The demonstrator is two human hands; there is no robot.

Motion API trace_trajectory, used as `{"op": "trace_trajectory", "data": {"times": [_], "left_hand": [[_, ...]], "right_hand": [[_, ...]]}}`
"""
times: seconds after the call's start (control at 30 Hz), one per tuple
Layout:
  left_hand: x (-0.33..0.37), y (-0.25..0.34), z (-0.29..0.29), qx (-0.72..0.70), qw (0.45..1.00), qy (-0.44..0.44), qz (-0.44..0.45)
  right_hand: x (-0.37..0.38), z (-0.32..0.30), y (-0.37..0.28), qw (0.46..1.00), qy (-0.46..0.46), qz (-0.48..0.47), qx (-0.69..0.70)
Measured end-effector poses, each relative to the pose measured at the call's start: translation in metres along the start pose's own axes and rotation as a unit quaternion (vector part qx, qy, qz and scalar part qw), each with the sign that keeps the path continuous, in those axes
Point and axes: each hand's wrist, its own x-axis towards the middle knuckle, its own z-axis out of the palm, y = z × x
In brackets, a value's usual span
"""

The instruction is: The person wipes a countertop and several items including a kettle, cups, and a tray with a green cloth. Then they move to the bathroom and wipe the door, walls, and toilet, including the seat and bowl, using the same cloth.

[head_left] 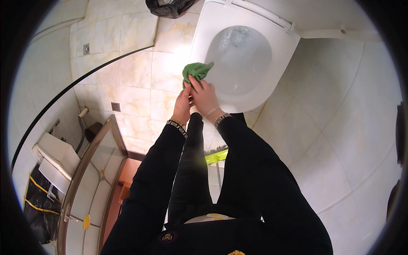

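A bunched green cloth (196, 72) is squeezed between my two hands, beside the left rim of a white toilet (278, 49). My left hand (182, 107) is closed at the cloth's lower end. Against it, my right hand (205, 98) has its fingers wrapped over the cloth's near side. A loose corner of the cloth sticks out to the right, near the seat's edge. The toilet seat is down with the bowl uncovered, and water (236, 40) swirls inside. Parts of the fingers are hidden behind one another.
A black bin bag (170, 7) stands left of the toilet's back. Between my legs lies a lime-green broom or squeegee head (216, 157). To the left are a curved black-edged partition (63, 90), a floor drain (115, 106), a white washbasin (57, 153) and an open door (91, 187).
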Motion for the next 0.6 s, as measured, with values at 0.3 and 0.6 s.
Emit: {"op": "trace_trajectory", "data": {"times": [0.3, 0.6], "left_hand": [[-0.020, -0.037, 0.020, 0.071, 0.995, 0.026, -0.070], [0.013, -0.009, 0.005, 0.048, 0.993, 0.078, 0.077]], "right_hand": [[-0.070, -0.048, 0.033, 0.980, -0.156, -0.035, -0.115], [0.066, -0.028, 0.040, 0.995, 0.075, 0.039, -0.057]]}}
